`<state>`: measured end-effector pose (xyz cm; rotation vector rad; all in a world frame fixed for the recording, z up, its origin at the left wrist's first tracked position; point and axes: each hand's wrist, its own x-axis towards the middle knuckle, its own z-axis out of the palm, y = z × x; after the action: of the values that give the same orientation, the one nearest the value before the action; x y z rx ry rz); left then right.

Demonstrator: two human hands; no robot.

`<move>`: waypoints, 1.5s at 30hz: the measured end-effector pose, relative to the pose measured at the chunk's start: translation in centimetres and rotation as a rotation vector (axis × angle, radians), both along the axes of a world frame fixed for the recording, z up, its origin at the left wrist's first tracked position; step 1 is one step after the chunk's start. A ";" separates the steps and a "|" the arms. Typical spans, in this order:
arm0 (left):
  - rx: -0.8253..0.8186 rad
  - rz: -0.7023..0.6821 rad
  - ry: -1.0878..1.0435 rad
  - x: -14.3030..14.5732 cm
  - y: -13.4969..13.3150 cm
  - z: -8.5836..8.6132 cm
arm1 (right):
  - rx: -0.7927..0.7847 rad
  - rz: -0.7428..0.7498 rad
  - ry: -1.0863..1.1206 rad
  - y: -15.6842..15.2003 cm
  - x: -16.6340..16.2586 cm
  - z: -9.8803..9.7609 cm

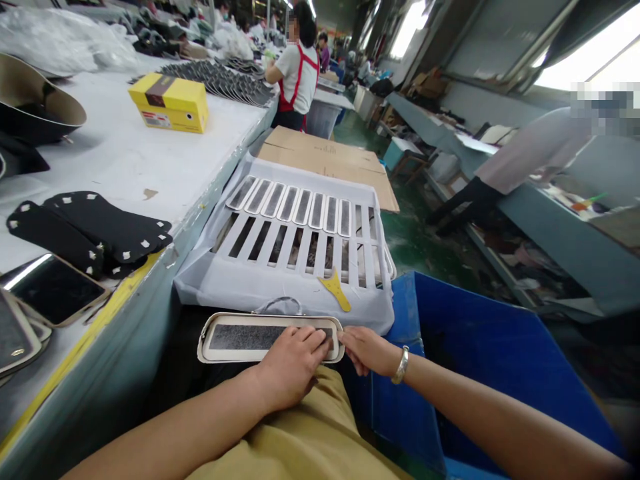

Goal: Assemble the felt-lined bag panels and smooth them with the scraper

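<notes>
Currently the left hand point(293, 363) presses flat, fingers together, on the beige-rimmed strip point(235, 338) lying across the lap; the right hand point(367, 350) pinches its end. Seemingly smoothing; lifting it would need both ends gripped.

I see a matt white plastic tray point(280, 283). Just before it lies a strip point(240, 337), smooth cream rim, grey felt-like centre. Right of the tray, a smooth blue plastic bin point(500, 347); beyond the tray, matt brown cardboard point(325, 157).

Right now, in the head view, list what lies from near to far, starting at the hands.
Left hand → framed strip → yellow tool → white slotted rack → cardboard sheets → person in red apron.
</notes>
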<state>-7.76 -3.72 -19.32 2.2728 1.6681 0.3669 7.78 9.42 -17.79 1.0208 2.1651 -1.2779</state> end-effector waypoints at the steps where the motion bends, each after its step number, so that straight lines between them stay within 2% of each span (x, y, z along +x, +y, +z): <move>1: 0.003 -0.006 -0.018 -0.1 -0.2 0.0 | -0.072 -0.070 -0.004 0.1 0.2 -0.3; 5: 0.012 -0.041 -0.049 -0.7 -0.8 -0.3 | -0.384 -0.393 0.141 0.1 1.1 -1.0; 7: 0.024 -0.051 -0.041 -0.9 -1.0 -0.5 | -0.391 -0.445 0.187 -0.2 1.2 -1.2; 11: 0.058 -0.058 -0.005 -0.8 -1.0 -0.9 | -0.129 -0.392 0.152 -1.0 0.6 -1.0; 16: 0.083 -0.059 0.058 -0.5 -0.9 -0.8 | 0.442 0.032 0.022 -1.3 -1.6 -0.4; 17: 0.088 -0.054 0.065 -0.4 -0.9 -0.8 | 0.530 0.110 -0.004 -1.2 -2.0 -0.3; 19: 0.095 -0.047 0.071 -0.4 -0.8 -0.9 | 0.591 0.222 -0.038 -0.8 -2.5 -0.2; 22: 0.107 -0.047 0.070 -0.4 -0.7 -1.2 | 0.494 0.291 -0.028 -0.1 -2.7 -0.3; 26: 0.099 -0.033 0.060 -0.4 -0.5 -1.6 | 0.329 0.248 -0.040 0.6 -2.6 -0.6; 28: 0.100 -0.031 0.049 -0.5 -0.5 -1.7 | 0.212 0.176 -0.084 0.9 -2.4 -0.6; 30: 0.114 -0.033 0.035 -0.5 -0.4 -1.8 | 0.029 0.039 -0.115 1.3 -2.1 -0.5; 33: 0.119 -0.033 0.009 -0.6 -0.4 -1.9 | -0.301 -0.316 -0.044 1.8 -1.1 -0.3; 35: 0.099 -0.023 0.000 -0.7 -0.3 -1.8 | -0.430 -0.491 0.024 1.9 -0.2 -0.5; 45: -0.045 0.013 -0.140 -1.7 0.3 -0.9 | -0.716 -0.600 0.312 0.9 1.5 -3.5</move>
<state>-9.49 -3.43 -20.22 2.1521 1.6061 0.4746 9.32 10.28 -21.25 1.2279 1.3733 -2.3841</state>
